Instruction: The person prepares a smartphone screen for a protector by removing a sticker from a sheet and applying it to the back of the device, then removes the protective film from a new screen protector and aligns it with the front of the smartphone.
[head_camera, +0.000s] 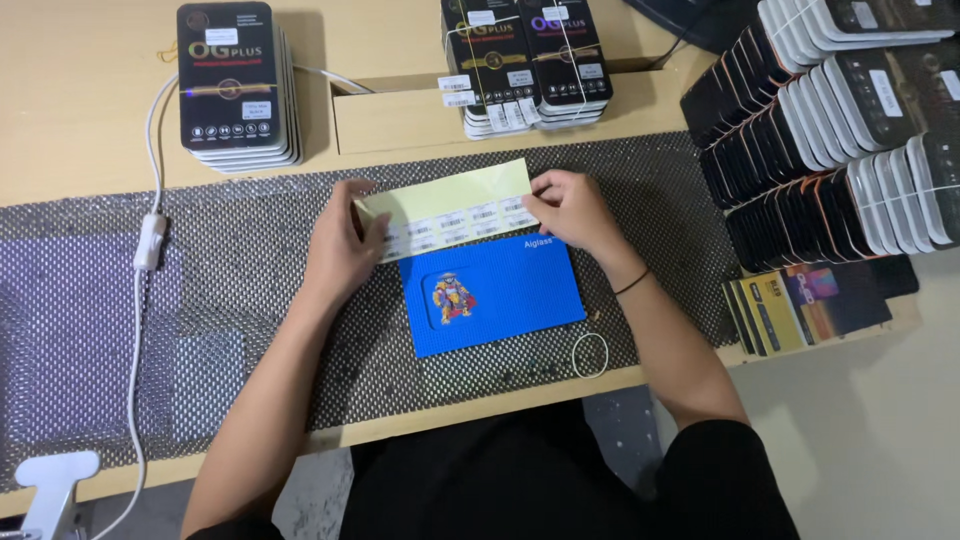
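Observation:
A pale yellow sticker sheet (450, 205) with a row of white barcode labels along its lower edge is held above a blue textured box (490, 295) that bears a small cartoon figure. My left hand (342, 245) pinches the sheet's left end. My right hand (572, 208) grips its right end, fingertips on the last label. The blue box lies flat on the black mesh mat (250, 260), just below both hands.
Stacks of black boxed packs stand at the back left (237, 85) and back centre (525, 60). Rows of black-and-white packs (830, 130) fill the right side, with coloured packs (800, 305) below. A rubber band (590, 355) lies near the front edge. A white cable with switch (150, 240) runs down the left.

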